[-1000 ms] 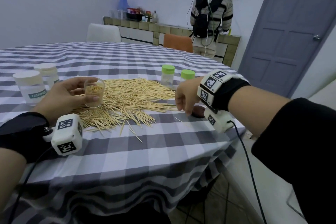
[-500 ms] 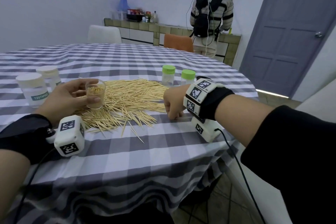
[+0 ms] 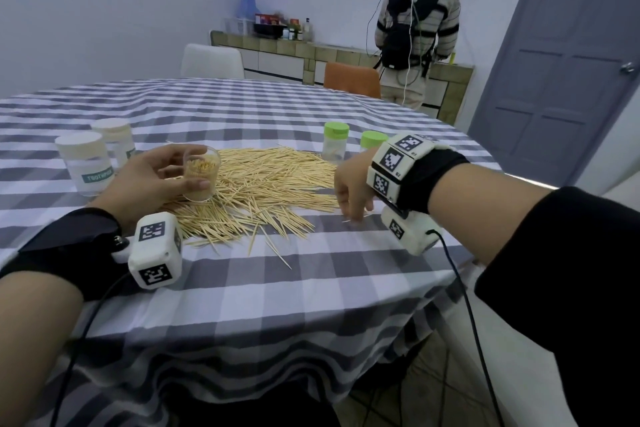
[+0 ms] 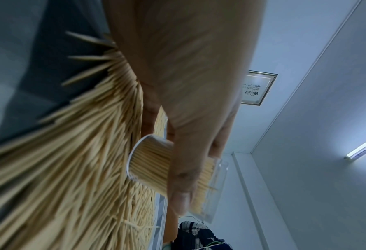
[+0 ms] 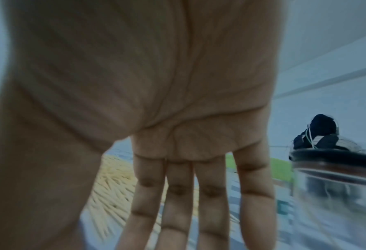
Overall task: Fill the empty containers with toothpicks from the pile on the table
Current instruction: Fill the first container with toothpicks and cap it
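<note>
Head view: the left hand [image 3: 145, 180], centre-left of the frame, curls thumb and fingers round a clear container [image 3: 201, 177] packed with upright toothpicks, held over the left edge of the toothpick pile [image 3: 263, 191]. The right hand [image 3: 351, 191], at centre-right, hangs fingers-down at the pile's right edge; the sticks there lie mostly left-to-right, pointing toward its fingertips, so it is likely the nearer hand for gathering. Checked tablecloth [image 3: 277, 288]; lidded jars [image 3: 86, 163] at left, green-capped bottles [image 3: 335, 146] behind the pile; a person [image 3: 415, 28] stands at a counter at upper right.

Left wrist view: fingers wrap the container; the pile fills the lower left.

Right wrist view: fingers [image 5: 209, 203] straight, slightly spread, holding nothing; the pile lies at lower left.
</note>
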